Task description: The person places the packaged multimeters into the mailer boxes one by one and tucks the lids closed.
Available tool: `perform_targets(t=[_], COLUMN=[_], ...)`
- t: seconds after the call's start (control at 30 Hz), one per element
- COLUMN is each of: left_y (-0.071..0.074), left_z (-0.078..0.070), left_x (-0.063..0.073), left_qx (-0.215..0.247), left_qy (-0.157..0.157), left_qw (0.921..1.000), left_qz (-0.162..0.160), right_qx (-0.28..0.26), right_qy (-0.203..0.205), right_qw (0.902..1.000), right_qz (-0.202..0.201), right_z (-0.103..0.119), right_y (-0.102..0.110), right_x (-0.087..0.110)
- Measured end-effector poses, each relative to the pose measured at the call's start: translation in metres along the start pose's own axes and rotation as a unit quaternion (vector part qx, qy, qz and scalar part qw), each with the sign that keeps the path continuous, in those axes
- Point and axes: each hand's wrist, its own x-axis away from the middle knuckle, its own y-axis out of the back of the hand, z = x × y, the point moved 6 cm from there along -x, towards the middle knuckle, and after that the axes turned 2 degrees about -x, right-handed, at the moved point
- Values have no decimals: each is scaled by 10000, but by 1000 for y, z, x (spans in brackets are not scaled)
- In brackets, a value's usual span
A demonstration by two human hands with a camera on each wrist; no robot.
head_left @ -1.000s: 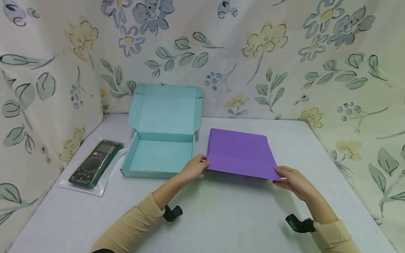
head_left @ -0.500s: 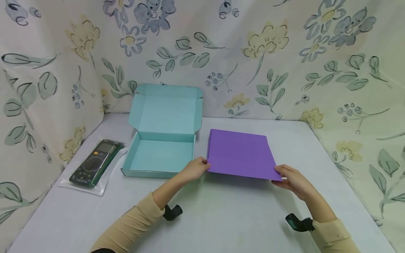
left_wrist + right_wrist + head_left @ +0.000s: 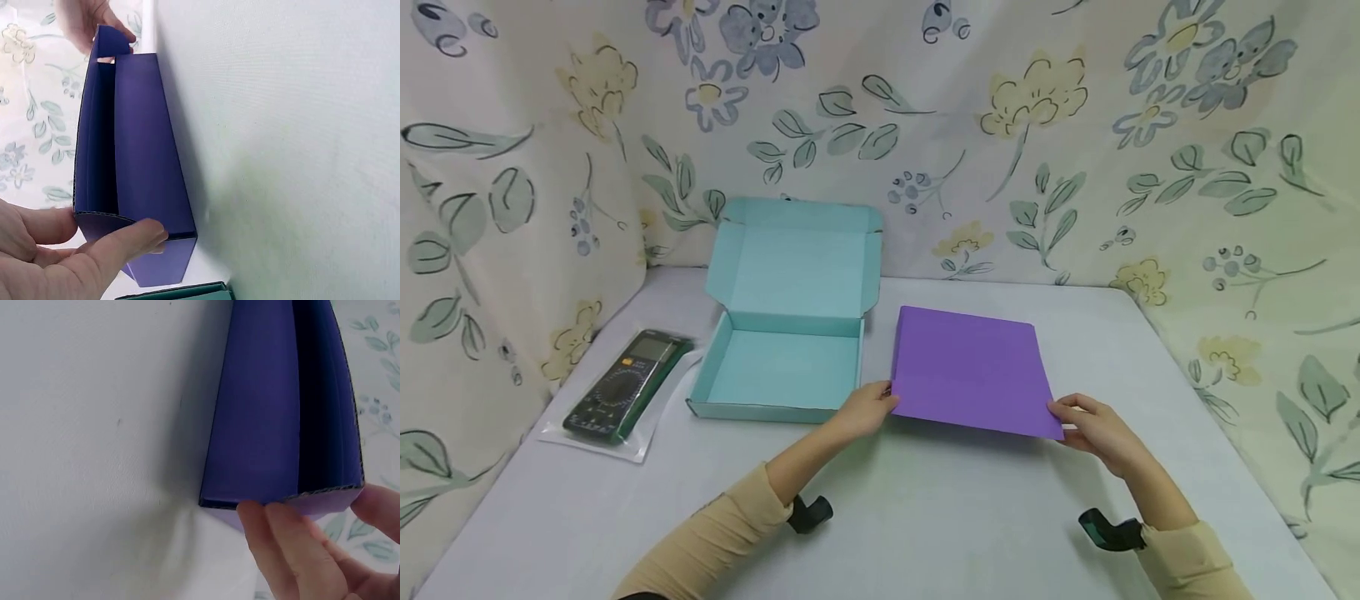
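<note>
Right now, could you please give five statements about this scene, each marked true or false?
1. The rectangular turquoise cardboard box stands open. True.
2. The left hand and right hand both grip the flat purple cardboard box. True.
3. The purple box is fully closed. False: a gap shows at its front.
4. The black-and-green multimeter in clear plastic lies left of the turquoise box. True.
5. The multimeter lies inside the turquoise box. False: it lies on the white tabletop.
</note>
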Motion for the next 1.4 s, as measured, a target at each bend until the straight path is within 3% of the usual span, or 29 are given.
perform_targets(t=[0.33,0.63,0.83,0.97,1.13,1.3,1.4], left_y=[-2,-2,-4,-5,-7,-11,-14], left_z=[4,2,2,5,12,14,16], left_x=[-2,-1,-2,-4,-9,-11,-11], left_qx=[244,351,248,764,1698,1994,2083], left_qy=[-143,-7,-88,-7,244,284,259], left_qw=[9996,9993,9994,9965,9848,9795,9777], left_qz=[34,140,210,344,255,79,-42], right_qx=[92,159,577,751,332,-520,-810], right_qy=[-50,-176,166,625,1132,1350,1478], right_qw=[9999,9997,9982,9950,9909,9820,9769], right_qz=[123,1,-29,201,652,1219,1316], right_z=[2,6,0,-5,-12,-18,-19], right_y=[-3,-2,-5,-3,-1,-5,-7], right_x=[2,2,-3,-7,-12,-16,-18])
